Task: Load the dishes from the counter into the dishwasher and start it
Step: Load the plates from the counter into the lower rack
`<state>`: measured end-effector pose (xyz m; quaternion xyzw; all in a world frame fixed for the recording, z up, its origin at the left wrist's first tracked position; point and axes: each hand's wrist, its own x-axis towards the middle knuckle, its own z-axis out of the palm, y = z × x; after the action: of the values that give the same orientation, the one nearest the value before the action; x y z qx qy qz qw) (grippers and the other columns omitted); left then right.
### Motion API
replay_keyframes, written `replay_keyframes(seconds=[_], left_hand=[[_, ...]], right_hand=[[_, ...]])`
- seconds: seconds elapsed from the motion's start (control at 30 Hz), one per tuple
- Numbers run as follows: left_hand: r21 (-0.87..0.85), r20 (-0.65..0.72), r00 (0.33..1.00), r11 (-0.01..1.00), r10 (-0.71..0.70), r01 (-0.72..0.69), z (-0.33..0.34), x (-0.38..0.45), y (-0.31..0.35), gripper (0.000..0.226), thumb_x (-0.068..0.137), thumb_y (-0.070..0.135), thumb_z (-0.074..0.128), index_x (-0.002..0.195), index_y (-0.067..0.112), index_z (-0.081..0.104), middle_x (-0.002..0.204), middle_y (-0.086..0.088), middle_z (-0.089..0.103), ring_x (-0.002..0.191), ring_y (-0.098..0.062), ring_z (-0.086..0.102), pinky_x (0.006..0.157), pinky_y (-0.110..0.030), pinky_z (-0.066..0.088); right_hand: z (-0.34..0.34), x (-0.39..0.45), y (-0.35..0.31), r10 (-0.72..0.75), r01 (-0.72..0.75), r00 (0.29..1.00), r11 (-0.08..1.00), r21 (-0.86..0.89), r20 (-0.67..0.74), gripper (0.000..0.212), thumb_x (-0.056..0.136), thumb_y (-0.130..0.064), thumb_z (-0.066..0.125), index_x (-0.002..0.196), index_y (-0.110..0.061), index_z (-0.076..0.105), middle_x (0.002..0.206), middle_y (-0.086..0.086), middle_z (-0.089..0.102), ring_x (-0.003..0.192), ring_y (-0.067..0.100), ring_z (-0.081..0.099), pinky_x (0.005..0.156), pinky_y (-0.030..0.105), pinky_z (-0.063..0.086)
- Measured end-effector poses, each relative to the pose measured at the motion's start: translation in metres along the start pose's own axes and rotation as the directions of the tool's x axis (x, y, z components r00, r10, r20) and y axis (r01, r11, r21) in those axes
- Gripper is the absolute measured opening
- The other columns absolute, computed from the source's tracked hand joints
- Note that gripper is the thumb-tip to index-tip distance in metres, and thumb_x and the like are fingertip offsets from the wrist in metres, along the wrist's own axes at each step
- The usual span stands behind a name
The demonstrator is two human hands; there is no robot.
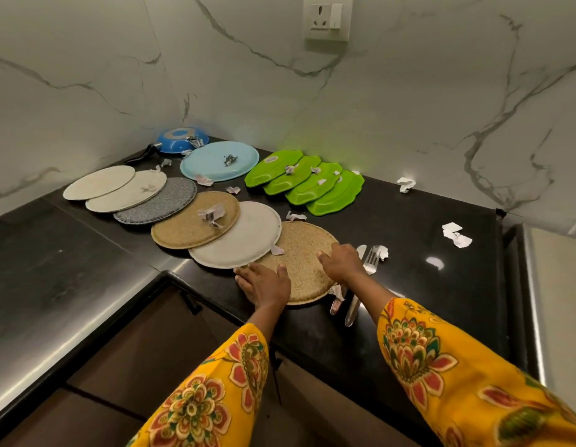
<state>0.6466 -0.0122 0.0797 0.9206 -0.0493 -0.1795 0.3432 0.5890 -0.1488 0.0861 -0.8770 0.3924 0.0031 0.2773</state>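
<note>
- Fingers of both hands, left hand (264, 282) and right hand (339, 262), lay fairly straight, pressing the nearest speckled brown plate (304, 269) at the counter's (409, 253) near edge
- Judged step: first pickup; next, curl under the rim and lift it clear of the overlapping white plate (238, 235)

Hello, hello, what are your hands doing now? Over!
Both hands on the nearest tan plate: left hand at its near-left rim, right hand at its right rim. Paper scrap on the plate. Over.
</note>
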Motion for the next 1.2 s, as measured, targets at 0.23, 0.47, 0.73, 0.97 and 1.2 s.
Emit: replay_keyframes(seconds=[0.23,0.47,0.73,0.97,1.2], left_hand=[[-0.152,-0.164,0.967,0.974,-0.194,0.169,0.008,0.007,0.019,0.062,0.095,0.032,0.046,0.143,0.002,0.022,0.153,-0.019,0.012,0.139,-0.036,0.015,0.110,-0.046,0.021],[-0.258,-0.156,0.914,0.909,-0.374,0.328,0.000,0.016,0.026,0.052,0.093,0.031,0.046,0.136,0.005,0.032,0.141,-0.018,0.027,0.129,-0.036,0.025,0.106,-0.043,0.023],[-0.385,0.051,0.936,0.858,-0.349,0.341,-0.007,0.017,0.020,0.047,0.094,0.023,0.043,0.135,0.001,0.041,0.142,-0.021,0.032,0.126,-0.038,0.038,0.104,-0.041,0.036],[-0.445,0.174,0.957,0.849,-0.231,0.285,-0.022,0.013,0.028,0.043,0.091,0.020,0.048,0.127,-0.003,0.049,0.131,-0.021,0.049,0.119,-0.037,0.049,0.100,-0.042,0.045],[-0.535,0.339,0.939,0.810,-0.054,0.240,-0.013,-0.011,0.024,0.041,0.091,0.019,0.048,0.127,0.000,0.047,0.121,-0.017,0.056,0.110,-0.035,0.057,0.093,-0.044,0.052]], right_hand=[[-0.007,0.027,-0.003,0.041,-0.041,0.999,0.999,0.026,-0.019,0.045,0.094,-0.036,0.047,0.125,-0.002,0.046,0.132,0.023,0.047,0.125,0.039,0.039,0.099,0.038,0.033],[-0.024,0.033,0.002,0.177,-0.158,0.982,0.962,0.222,-0.065,0.036,0.084,-0.039,0.058,0.102,-0.008,0.056,0.114,0.019,0.054,0.116,0.037,0.049,0.086,0.036,0.040],[-0.067,0.011,0.001,0.226,-0.102,0.948,0.883,0.459,-0.225,0.010,0.081,-0.005,0.052,0.085,-0.003,0.061,0.096,0.018,0.056,0.097,0.028,0.052,0.078,0.030,0.039],[-0.090,-0.029,0.007,0.317,-0.107,0.885,0.852,0.513,-0.341,0.040,0.086,-0.005,0.053,0.125,-0.005,0.058,0.133,0.013,0.055,0.126,0.029,0.047,0.103,0.031,0.037],[-0.088,-0.095,0.035,0.461,-0.110,0.775,0.773,0.625,-0.433,0.038,0.087,-0.005,0.053,0.125,-0.006,0.057,0.128,0.011,0.058,0.118,0.025,0.053,0.100,0.033,0.043]])
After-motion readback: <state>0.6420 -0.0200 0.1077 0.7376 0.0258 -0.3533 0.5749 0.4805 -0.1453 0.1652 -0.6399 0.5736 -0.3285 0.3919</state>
